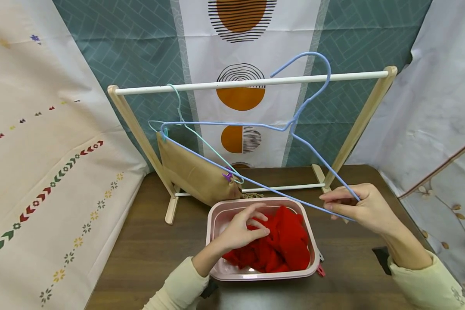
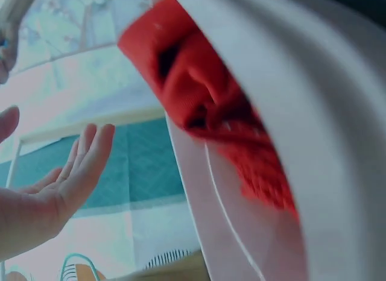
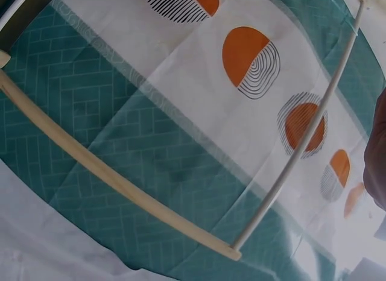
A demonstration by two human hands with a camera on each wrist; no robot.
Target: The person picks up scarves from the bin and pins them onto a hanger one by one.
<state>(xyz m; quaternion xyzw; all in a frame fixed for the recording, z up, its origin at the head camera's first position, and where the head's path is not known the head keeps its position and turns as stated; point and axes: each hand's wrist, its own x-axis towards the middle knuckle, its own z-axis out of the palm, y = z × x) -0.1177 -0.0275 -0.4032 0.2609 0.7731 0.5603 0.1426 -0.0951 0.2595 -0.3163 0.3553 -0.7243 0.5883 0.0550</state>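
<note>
A light blue clothes hanger (image 1: pixel 294 120) is held up in the air by my right hand (image 1: pixel 366 211), whose thumb and fingers pinch its right corner. Its hook rises in front of the rack's top rod, and its far end points left. My left hand (image 1: pixel 242 230) hovers over a pink basin (image 1: pixel 213 245), fingers spread and slightly bent, with nothing in them. Bunched red knitted fabric (image 1: pixel 290 243) lies inside the basin below that hand. In the left wrist view the red fabric (image 2: pixel 193 70) shows beside the raised fingers. Only an edge of the right hand (image 3: pixel 377 154) appears in the right wrist view.
A wooden drying rack (image 1: pixel 139 140) with white rods stands behind the basin. On its left hangs a mint hanger (image 1: pixel 215 150) carrying a tan cloth (image 1: pixel 193 172) with a purple clip (image 1: pixel 227 176). A pink clothespin (image 1: pixel 320 270) lies by the basin's right side.
</note>
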